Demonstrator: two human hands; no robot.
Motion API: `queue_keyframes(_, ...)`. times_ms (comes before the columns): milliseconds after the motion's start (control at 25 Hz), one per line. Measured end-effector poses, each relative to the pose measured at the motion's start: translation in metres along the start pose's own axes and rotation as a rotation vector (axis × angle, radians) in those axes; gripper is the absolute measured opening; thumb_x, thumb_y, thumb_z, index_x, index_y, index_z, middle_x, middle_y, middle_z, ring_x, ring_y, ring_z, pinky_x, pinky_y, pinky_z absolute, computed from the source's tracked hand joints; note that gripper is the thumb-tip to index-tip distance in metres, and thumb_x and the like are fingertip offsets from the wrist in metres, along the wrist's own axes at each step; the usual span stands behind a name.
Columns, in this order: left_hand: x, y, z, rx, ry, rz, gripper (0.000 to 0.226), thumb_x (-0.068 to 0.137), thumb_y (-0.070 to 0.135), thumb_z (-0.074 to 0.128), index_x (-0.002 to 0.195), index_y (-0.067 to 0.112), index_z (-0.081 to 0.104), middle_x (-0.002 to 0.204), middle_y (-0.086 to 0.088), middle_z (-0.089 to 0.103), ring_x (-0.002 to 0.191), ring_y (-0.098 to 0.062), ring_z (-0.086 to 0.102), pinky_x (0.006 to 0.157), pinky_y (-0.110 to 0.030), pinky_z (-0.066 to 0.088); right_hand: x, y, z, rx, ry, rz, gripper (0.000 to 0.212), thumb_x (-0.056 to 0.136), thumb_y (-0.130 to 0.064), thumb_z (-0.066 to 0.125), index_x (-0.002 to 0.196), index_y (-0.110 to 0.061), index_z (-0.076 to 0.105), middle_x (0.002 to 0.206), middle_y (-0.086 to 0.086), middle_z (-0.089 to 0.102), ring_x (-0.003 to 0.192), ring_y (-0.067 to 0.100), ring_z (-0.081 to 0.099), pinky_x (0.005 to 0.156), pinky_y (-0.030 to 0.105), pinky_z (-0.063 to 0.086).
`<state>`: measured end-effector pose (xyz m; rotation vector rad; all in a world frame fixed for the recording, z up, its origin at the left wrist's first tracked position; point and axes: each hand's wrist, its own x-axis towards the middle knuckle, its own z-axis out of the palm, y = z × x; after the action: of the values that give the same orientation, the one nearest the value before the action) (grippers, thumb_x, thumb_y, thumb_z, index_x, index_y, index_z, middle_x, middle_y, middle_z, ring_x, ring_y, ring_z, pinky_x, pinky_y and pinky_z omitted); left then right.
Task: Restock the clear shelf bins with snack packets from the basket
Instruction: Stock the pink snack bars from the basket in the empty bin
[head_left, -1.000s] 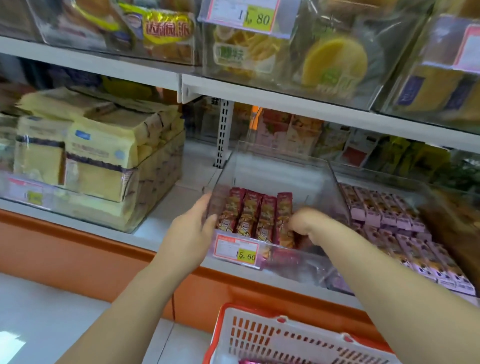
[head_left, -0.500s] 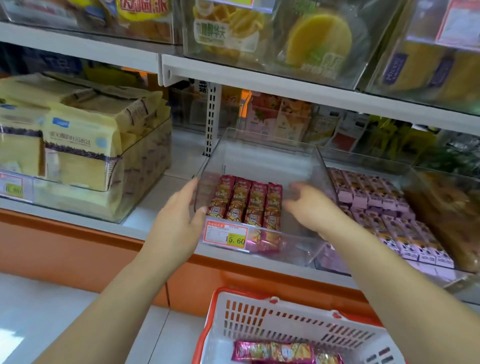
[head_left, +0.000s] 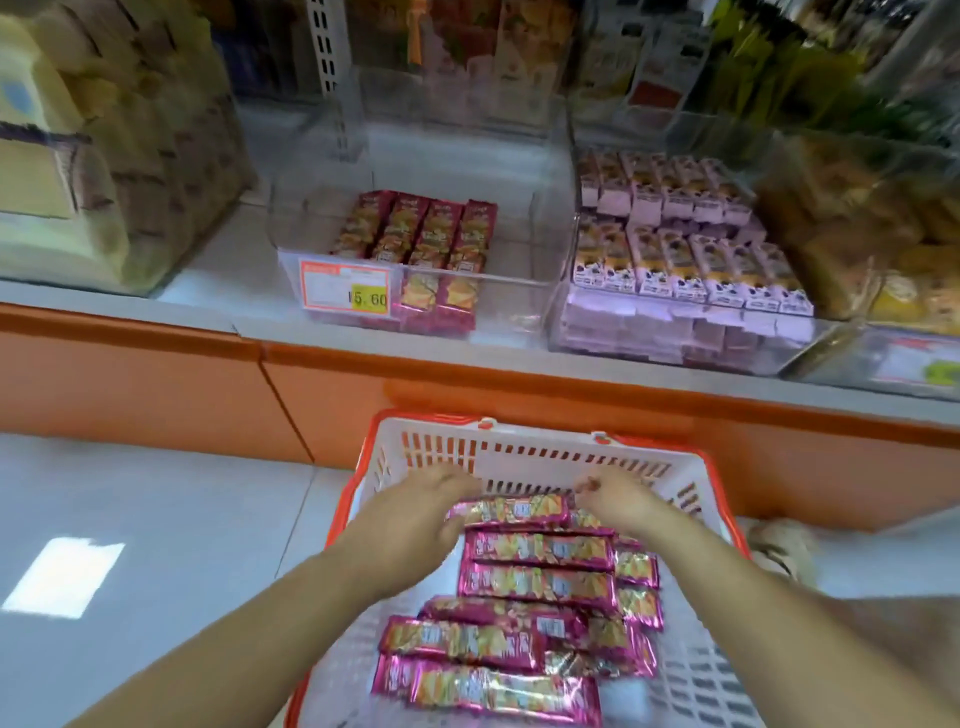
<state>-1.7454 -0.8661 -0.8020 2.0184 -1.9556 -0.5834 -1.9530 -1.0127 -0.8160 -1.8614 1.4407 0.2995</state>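
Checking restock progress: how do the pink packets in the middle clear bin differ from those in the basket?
The bin packets sit in a tidy row of four, pointing front to back; the basket packets lie crosswise in a loose, overlapping pile. The bin packets are untouched; the left hand and right hand are at the topmost of the basket packets. Both share pink-and-gold wrappers.

Basket (head_left: 488, 470): white slotted walls, orange-red rim; snack packets (head_left: 537, 551) inside: glossy magenta foil with gold-yellow panels; clear bin (head_left: 519, 306): colourless, holding packets of the same magenta and gold; price tag (head_left: 344, 287): white, orange border, yellow patch bearing dark figures; boxes (head_left: 691, 265) in the bin to the right: pale lilac with yellow fronts and dark spots; bags (head_left: 31, 171) at far left: cream-yellow, one dark band; shelf front (head_left: 130, 384): orange; floor (head_left: 156, 519): pale grey.
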Motion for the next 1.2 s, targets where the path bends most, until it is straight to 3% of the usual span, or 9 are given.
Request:
queue_keyframes(160, -0.01, -0.022, 0.063, -0.075, -0.188, -0.163, 0.047, 0.1, 0.026, 0.046, 0.144, 0.035, 0.034, 0.152, 0.01, 0.032, 0.133, -0.011, 0.04, 0.108, -0.027, 0.035, 0.031, 0.044, 0.053, 0.092, 0.093, 0.021, 0.042, 0.097, -0.017, 0.052, 0.138, -0.011, 0.046, 0.122, 0.01, 0.061, 0.072, 0.016, 0.058, 0.064, 0.03, 0.044)
queue_keyframes(320, -0.011, -0.03, 0.089, -0.17, -0.189, -0.259, 0.045, 0.099, 0.027, 0.049, 0.142, 0.033, 0.038, 0.147, 0.011, 0.037, 0.124, -0.009, 0.048, 0.1, -0.024, 0.041, 0.055, 0.052, 0.078, 0.281, 0.052, 0.202, 0.045, 0.096, -0.036, 0.053, 0.134, -0.015, 0.042, 0.115, 0.003, 0.059, 0.094, 0.019, 0.059, 0.08, 0.027, 0.041)
queue_keyframes(400, -0.011, -0.033, 0.093, -0.206, -0.182, -0.285, 0.045, 0.098, 0.026, 0.05, 0.141, 0.032, 0.039, 0.146, 0.011, 0.038, 0.123, -0.008, 0.048, 0.099, -0.023, 0.041, 0.064, 0.05, 0.092, 0.395, 0.055, 0.269, 0.057, 0.097, -0.038, 0.052, 0.144, -0.009, 0.037, 0.127, 0.012, 0.056, 0.108, 0.028, 0.058, 0.089, 0.034, 0.046)
queue_keyframes(520, -0.011, -0.039, 0.095, -0.225, -0.162, -0.327, 0.046, 0.098, 0.026, 0.05, 0.141, 0.033, 0.039, 0.146, 0.011, 0.038, 0.123, -0.009, 0.048, 0.1, -0.024, 0.042, 0.066, 0.041, 0.107, 0.48, 0.154, 0.28, 0.038, 0.095, -0.033, 0.058, 0.125, -0.009, 0.054, 0.102, 0.006, 0.058, 0.087, 0.024, 0.056, 0.076, 0.031, 0.044)
queue_keyframes(680, -0.011, -0.045, 0.096, -0.229, -0.181, -0.368, 0.05, 0.097, 0.026, 0.052, 0.144, 0.032, 0.036, 0.149, 0.006, 0.036, 0.126, -0.012, 0.048, 0.102, -0.028, 0.042, 0.058, 0.025, 0.116, 0.672, 0.148, 0.181, 0.021, 0.087, -0.023, 0.068, 0.097, -0.01, 0.056, 0.098, 0.002, 0.061, 0.092, 0.023, 0.061, 0.084, 0.038, 0.049)
queue_keyframes(800, -0.008, -0.043, 0.092, -0.226, -0.155, -0.364, 0.058, 0.096, 0.027, 0.055, 0.148, 0.028, 0.029, 0.151, 0.002, 0.032, 0.129, -0.015, 0.045, 0.105, -0.03, 0.039, 0.047, 0.018, 0.096, 0.806, 0.141, 0.097, 0.024, 0.083, -0.021, 0.07, 0.102, -0.018, 0.056, 0.104, 0.004, 0.062, 0.093, 0.025, 0.067, 0.09, 0.048, 0.053)
queue_keyframes(1000, 0.001, -0.031, 0.086, -0.291, 0.074, -0.458, 0.074, 0.09, 0.038, 0.064, 0.15, 0.022, 0.024, 0.155, -0.002, 0.027, 0.141, -0.022, 0.028, 0.115, -0.036, 0.026, 0.004, 0.022, 0.049, 1.113, 0.02, 0.01, 0.024, 0.089, -0.007, 0.058, 0.108, -0.021, 0.058, 0.116, 0.008, 0.056, 0.098, 0.031, 0.068, 0.087, 0.046, 0.056)
queue_keyframes(1080, 0.005, -0.022, 0.079, -0.455, 0.181, -0.583, 0.076, 0.09, 0.04, 0.063, 0.151, 0.021, 0.021, 0.155, -0.004, 0.028, 0.14, -0.024, 0.031, 0.114, -0.039, 0.029, -0.018, 0.025, 0.038, 1.259, -0.016, -0.02, 0.016, 0.091, 0.002, 0.051, 0.1, -0.01, 0.054, 0.109, 0.015, 0.057, 0.1, 0.035, 0.065, 0.086, 0.044, 0.057)
queue_keyframes(1200, 0.011, -0.004, 0.063, -1.185, 0.106, -0.726, 0.075, 0.093, 0.037, 0.059, 0.152, 0.018, 0.016, 0.146, -0.01, 0.044, 0.119, -0.025, 0.057, 0.1, -0.041, 0.048, -0.046, 0.034, 0.034, 1.427, -0.07, -0.026, 0.019, 0.089, 0.009, 0.046, 0.101, -0.006, 0.051, 0.106, 0.021, 0.057, 0.1, 0.041, 0.064, 0.082, 0.043, 0.059)
